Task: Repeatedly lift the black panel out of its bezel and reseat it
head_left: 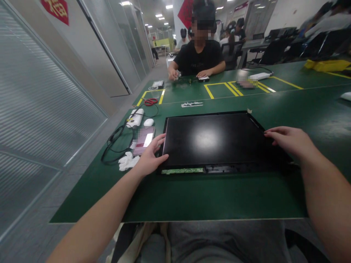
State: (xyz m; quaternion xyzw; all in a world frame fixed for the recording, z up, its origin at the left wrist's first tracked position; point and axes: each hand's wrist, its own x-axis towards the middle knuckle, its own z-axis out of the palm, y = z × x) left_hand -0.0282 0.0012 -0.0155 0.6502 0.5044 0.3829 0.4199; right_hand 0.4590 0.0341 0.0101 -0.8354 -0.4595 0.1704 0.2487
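A black flat screen panel (214,140) lies face up on the green table (192,197) in front of me, with a green circuit strip (182,170) along its near edge. My left hand (150,157) grips the panel's left edge near the front corner, thumb on top and fingers curled round the side. My right hand (290,140) rests on the panel's right edge, fingers laid flat over it.
Left of the panel lie a phone (144,140), white gloves (127,160), a black cable (115,142), a white mouse (148,122) and a white power strip (135,118). Red scissors (150,101) lie further back. Across the table sits another person (201,54) in black.
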